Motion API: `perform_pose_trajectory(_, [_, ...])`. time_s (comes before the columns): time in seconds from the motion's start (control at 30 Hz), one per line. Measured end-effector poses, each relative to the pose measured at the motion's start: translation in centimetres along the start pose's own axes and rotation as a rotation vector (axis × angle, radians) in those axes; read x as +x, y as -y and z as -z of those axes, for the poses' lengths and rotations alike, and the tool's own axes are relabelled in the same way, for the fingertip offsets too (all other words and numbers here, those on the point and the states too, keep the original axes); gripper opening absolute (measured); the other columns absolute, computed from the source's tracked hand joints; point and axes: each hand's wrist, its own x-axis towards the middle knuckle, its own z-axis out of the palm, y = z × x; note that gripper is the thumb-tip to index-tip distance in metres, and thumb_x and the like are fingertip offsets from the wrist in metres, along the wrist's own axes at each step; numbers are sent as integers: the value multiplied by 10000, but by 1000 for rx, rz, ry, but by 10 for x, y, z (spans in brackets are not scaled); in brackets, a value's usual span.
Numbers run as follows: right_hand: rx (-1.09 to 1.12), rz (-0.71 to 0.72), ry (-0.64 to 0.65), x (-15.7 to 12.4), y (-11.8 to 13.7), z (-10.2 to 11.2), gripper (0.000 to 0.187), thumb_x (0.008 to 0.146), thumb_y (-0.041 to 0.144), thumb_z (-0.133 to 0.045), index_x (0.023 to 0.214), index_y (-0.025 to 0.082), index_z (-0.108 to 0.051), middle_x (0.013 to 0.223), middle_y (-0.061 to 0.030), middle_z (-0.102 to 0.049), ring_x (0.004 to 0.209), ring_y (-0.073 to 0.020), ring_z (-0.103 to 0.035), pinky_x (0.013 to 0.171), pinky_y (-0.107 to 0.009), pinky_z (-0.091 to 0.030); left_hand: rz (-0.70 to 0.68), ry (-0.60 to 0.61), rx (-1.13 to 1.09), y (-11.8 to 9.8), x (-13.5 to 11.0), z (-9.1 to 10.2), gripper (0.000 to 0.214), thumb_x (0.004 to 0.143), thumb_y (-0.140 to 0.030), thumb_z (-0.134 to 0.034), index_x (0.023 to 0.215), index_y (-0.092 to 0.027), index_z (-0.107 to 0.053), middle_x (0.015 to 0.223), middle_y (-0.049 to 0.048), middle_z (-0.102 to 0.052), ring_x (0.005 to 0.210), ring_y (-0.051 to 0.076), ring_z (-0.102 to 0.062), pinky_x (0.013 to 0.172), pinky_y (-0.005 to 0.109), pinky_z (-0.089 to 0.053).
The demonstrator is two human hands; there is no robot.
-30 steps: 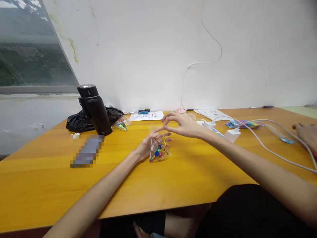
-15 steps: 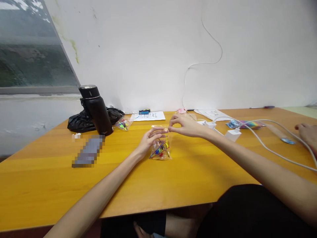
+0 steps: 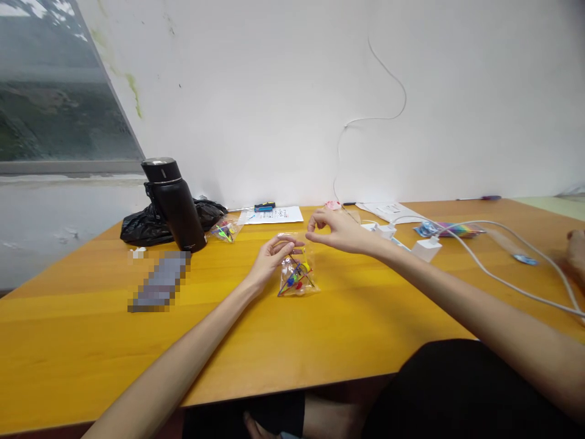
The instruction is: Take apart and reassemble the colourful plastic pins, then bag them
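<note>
The left hand [image 3: 273, 256] and right hand [image 3: 340, 231] each pinch the bag [image 3: 307, 277] by its top. If either grip slips, the pieces [image 3: 295, 282] could spill over the desk [image 3: 320, 341].

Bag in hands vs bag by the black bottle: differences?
The held bag stands up, pinched at its top by the left hand and right hand; the far bag lies flat beside the bottle, untouched. The held bag is nearer the person; the far bag nearer the wall. Both are clear, with colourful bits inside.
</note>
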Motion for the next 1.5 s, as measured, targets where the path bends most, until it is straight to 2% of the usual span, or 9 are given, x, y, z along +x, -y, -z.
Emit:
perform_pose_trajectory(0.17, [24, 77, 32, -2, 7, 0, 107, 909, 298, -627, 890, 208, -681, 935, -53, -721, 906, -208, -610, 803, -323, -445, 6, -16, 7, 0, 1, 0, 399, 844, -485, -776, 1050, -158, -677, 1140, 147, -762, 1023, 268, -721, 848, 392, -553])
perform_pose_trajectory(0.3, [128, -3, 133, -1, 0, -2, 142, 948, 283, -554, 961, 203, -669, 831, -30, -734, 730, -169, -612, 669, -292, -423, 2, 34, 16, 1, 1, 0, 391, 891, -506, -718, 1057, -154, -690, 1149, 157, -766, 1080, 284, -718, 874, 395, -553])
perform_pose_trajectory(0.37, [154, -69, 153, 0, -5, -3, 205, 985, 312, -500, 993, 202, -673, 807, -29, -733, 706, -166, -611, 649, -288, -421, -10, 64, 19, 2, 2, 1, 402, 890, -520, -715, 1058, -155, -700, 1153, 158, -768, 1098, 291, -717, 909, 412, -549])
perform_pose_trajectory(0.57, [176, -187, 206, 2, -5, 2, 309, 993, 256, -425, 1026, 197, -727, 981, -76, -742, 925, -212, -651, 802, -306, -477, 14, 71, 56, -3, -1, -1, 417, 875, -529, -730, 1069, -160, -722, 1178, 168, -764, 1050, 295, -735, 926, 429, -543])
perform_pose_trajectory(0.67, [185, -230, 219, 1, -2, 5, 337, 990, 254, -421, 1041, 202, -750, 1000, -82, -736, 947, -223, -649, 796, -310, -481, 21, 72, 75, -5, -3, -3, 402, 871, -513, -740, 1067, -161, -728, 1186, 167, -760, 1031, 284, -736, 925, 423, -543])
perform_pose_trajectory(0.83, [307, -312, 160, 0, -3, 6, 277, 962, 282, -510, 1089, 244, -754, 1079, -72, -737, 960, -237, -649, 714, -308, -486, 16, 68, 76, -3, -2, -2, 393, 860, -495, -756, 1056, -157, -719, 1161, 168, -765, 998, 270, -738, 929, 429, -541])
perform_pose_trajectory(1.03, [412, -360, 134, -2, 0, 11, 224, 934, 295, -627, 1126, 278, -741, 1157, -70, -736, 1104, -279, -639, 804, -355, -523, 4, 83, 93, -1, -1, 3, 342, 880, -448, -751, 1089, -182, -701, 1191, 152, -757, 1037, 267, -732, 930, 421, -534])
perform_pose_trajectory(1.27, [618, -511, 55, 1, -8, 4, 164, 868, 204, -694, 1015, 237, -761, 1104, -94, -741, 1043, -240, -667, 908, -380, -560, -14, 106, 97, 3, 0, 3, 355, 919, -455, -704, 1132, -172, -694, 1216, 165, -747, 1063, 273, -724, 965, 435, -519])
perform_pose_trajectory(1.5, [708, -572, -80, 4, -11, 0, 133, 829, 174, -719, 951, 216, -751, 1023, -80, -745, 1039, -219, -669, 1027, -397, -542, -19, 92, 135, 0, -2, 0, 390, 923, -487, -683, 1158, -175, -688, 1257, 172, -727, 1059, 280, -719, 983, 457, -503])
